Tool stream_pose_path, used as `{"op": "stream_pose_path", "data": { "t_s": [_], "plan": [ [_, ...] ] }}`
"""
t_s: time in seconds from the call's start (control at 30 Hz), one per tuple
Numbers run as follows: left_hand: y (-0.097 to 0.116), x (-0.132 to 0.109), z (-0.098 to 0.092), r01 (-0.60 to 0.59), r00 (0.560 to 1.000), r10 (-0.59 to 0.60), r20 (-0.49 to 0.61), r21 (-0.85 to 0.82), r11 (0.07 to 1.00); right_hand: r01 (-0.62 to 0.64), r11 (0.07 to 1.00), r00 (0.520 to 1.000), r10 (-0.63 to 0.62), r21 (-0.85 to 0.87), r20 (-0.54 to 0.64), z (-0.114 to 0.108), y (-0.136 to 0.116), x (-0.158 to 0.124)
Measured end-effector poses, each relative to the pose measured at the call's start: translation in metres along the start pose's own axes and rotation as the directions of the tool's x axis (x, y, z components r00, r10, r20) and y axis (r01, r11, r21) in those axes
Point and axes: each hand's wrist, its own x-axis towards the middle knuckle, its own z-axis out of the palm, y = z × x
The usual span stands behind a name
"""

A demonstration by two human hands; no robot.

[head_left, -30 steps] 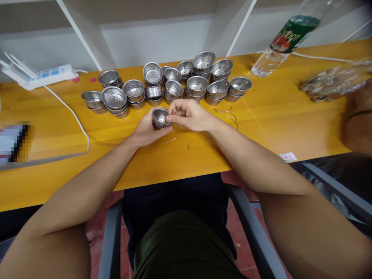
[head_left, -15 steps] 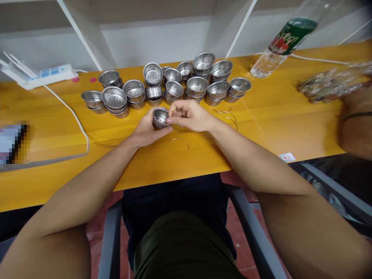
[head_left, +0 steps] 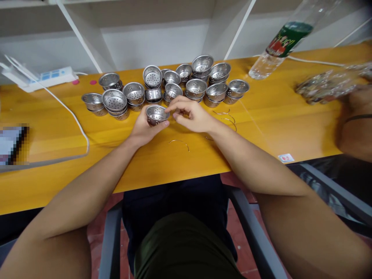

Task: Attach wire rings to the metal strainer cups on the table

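Note:
My left hand (head_left: 144, 128) is closed around a small perforated metal strainer cup (head_left: 157, 116). The cup is tilted, its open top facing up toward me. At the cup's right rim is my right hand (head_left: 190, 114), the index fingertip at or just beside the edge. Its thumb and index finger are apart, and I see nothing between them; the other fingers curl under. Behind my hands stand several stacks of the same strainer cups (head_left: 133, 93). A thin curved wire (head_left: 179, 141) lies in front of my hands, and several more curved wires (head_left: 229, 118) lie beyond my right forearm.
A white power strip (head_left: 48, 78) with a cable sits at the left, near a blurred phone-like object (head_left: 11, 143). At right are a plastic bottle (head_left: 274, 50), a clear plastic bag (head_left: 322, 87) and another person's arm (head_left: 356, 131). Shelving (head_left: 154, 38) rises behind the table.
The thumb and index finger of my right hand have parted from the cup's rim and moved slightly right. My left hand has turned the cup a little and shifted it left.

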Motion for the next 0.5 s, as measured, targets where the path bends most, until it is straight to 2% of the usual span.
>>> {"op": "stream_pose_path", "data": {
  "t_s": [0.23, 0.37, 0.5],
  "plan": [
    [0.003, -0.005, 0.001, 0.014, 0.999, -0.013, 0.043, -0.021, 1.000, 0.010, 1.000, 0.981, -0.006, -0.016, 0.196, 0.000, -0.002, -0.002],
    [0.008, -0.006, 0.001, 0.018, 0.998, -0.014, 0.053, -0.071, 0.997, 0.043, 0.999, 0.970, -0.039, -0.011, 0.239, -0.001, -0.003, -0.003],
    [0.007, -0.007, 0.001, 0.044, 0.994, -0.031, 0.108, -0.124, 0.991, -0.011, 0.999, 0.966, 0.024, -0.053, 0.258, -0.014, -0.010, -0.003]
  ]
}}
